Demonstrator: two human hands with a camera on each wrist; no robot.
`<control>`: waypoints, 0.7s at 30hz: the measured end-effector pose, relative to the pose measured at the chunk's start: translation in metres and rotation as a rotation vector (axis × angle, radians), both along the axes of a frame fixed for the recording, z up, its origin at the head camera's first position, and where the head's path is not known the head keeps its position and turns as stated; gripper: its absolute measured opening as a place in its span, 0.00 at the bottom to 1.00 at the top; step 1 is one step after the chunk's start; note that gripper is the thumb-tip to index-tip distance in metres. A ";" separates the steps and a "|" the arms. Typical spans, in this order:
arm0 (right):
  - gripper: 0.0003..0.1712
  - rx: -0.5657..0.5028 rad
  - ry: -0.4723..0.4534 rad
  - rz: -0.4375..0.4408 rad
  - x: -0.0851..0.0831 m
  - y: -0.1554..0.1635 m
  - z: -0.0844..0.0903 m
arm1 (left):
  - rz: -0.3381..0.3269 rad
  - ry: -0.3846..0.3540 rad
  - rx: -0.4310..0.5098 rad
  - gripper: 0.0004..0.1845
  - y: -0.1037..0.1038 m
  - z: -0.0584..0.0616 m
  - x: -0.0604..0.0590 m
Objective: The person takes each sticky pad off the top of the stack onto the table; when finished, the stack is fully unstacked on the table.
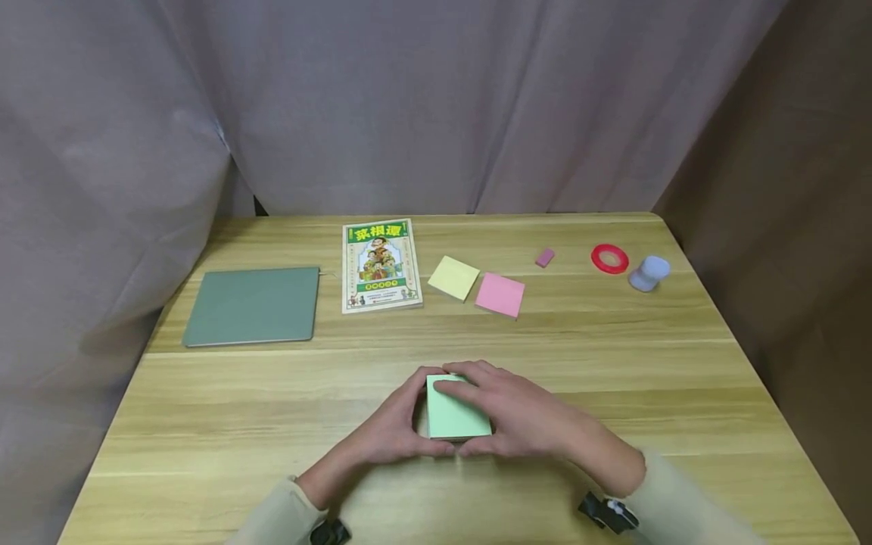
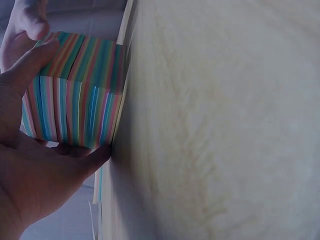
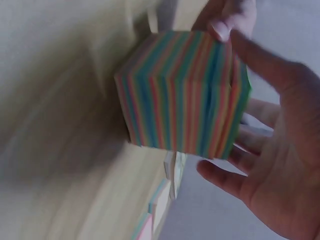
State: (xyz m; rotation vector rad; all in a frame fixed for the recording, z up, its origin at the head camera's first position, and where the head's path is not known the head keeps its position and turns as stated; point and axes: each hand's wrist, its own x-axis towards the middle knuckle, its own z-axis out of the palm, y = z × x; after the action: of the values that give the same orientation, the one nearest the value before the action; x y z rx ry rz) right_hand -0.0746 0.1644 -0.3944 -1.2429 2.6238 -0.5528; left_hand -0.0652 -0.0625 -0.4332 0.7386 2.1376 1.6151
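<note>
A thick block of sticky notes (image 1: pixel 458 415) with a pale green top sheet stands on the wooden table (image 1: pixel 633 363), near its front middle. The wrist views show its sides (image 2: pixel 75 95) (image 3: pixel 185 95) striped in many colours. My left hand (image 1: pixel 391 428) grips its left side, with the thumb along the near edge and the palm (image 2: pixel 30 175) against the stack. My right hand (image 1: pixel 518 412) holds the right side, its index finger lying across the top sheet and the other fingers (image 3: pixel 235 175) curled near the block's edge.
Across the far half of the table lie a grey-green flat case (image 1: pixel 253 305), a book with a green and white cover (image 1: pixel 380 265), a yellow note (image 1: pixel 453 277), a pink note (image 1: pixel 500 294), a small pink eraser (image 1: pixel 545 258), a red tape ring (image 1: pixel 609 258) and a lilac object (image 1: pixel 649 272). Curtains hang behind.
</note>
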 end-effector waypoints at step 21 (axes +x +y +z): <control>0.39 -0.157 -0.101 -0.354 -0.045 0.067 0.003 | 0.007 0.066 -0.027 0.48 0.000 -0.039 -0.008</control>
State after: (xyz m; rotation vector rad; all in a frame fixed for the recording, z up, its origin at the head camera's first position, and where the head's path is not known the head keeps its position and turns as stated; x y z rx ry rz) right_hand -0.1196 0.2317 -0.3909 -0.7612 2.7704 -0.8686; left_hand -0.0731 -0.0623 -0.4721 0.7873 2.2054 1.5831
